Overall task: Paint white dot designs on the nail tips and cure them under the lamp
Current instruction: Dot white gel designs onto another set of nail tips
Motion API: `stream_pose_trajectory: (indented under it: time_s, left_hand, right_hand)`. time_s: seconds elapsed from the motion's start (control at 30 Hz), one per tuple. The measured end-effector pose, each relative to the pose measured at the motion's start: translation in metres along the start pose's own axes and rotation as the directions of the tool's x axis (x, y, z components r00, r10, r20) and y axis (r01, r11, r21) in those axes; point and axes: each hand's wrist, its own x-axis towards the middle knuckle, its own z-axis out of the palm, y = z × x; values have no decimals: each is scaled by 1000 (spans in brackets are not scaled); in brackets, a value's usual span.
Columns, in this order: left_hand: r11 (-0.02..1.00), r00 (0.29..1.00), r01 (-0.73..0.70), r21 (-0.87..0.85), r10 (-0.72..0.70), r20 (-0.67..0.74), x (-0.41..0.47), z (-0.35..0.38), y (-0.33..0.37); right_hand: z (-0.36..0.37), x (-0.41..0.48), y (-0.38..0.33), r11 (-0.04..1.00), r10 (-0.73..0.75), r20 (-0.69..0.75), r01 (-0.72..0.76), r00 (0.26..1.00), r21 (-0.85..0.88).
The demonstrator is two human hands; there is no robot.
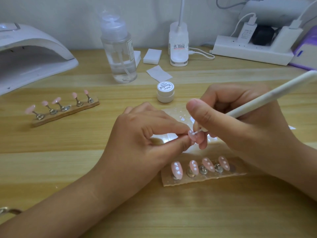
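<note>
My left hand (144, 134) pinches a pink nail tip (192, 136) between thumb and forefinger at the table's centre. My right hand (240, 121) grips a white dotting pen (267, 98); its fine point touches the top of that nail tip, where a white dot shows. Just in front, a holder strip (202, 180) carries several pink nail tips (208, 164), each with three white dots. A second holder strip (66, 112) at the left bears several plain pink tips. A small white paint jar (165, 91) stands closed behind my hands. The white curing lamp (34, 54) sits at the far left.
A clear pump bottle (120, 54) stands behind centre, with white wipe pads (152, 56) and a loose wipe (159, 73) beside it. A desk lamp base (178, 45) and a power strip (252, 50) with chargers line the back. A clear palette sheet (176, 115) with white paint blobs lies under my hands.
</note>
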Motion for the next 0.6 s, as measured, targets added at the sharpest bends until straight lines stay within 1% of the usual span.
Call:
stream_pose_trajectory:
  time_s: [0.07,0.17,0.37,0.5,0.6]
  left_hand:
    - [1000,1000,1,-16,-1,-2,0,0,0]
    - [998,1000,12,-58,-14,-21,0,1,-2]
    - [995,998,34,-94,-39,-54,0,2,-4]
    - [991,997,52,-121,-58,-49,0,2,-5]
    - [990,997,59,-126,-64,-39,0,1,-5]
  right_hand:
    - [0,0,1,1000,6,-9,-6,1000,22]
    - [-2,1,1,992,28,-63,-20,998,127]
    - [-8,7,1,985,8,-147,18,989,170]
    - [-15,12,2,995,-9,-218,31,976,99]
    - [-23,16,6,1000,-4,-247,-3,969,-29]
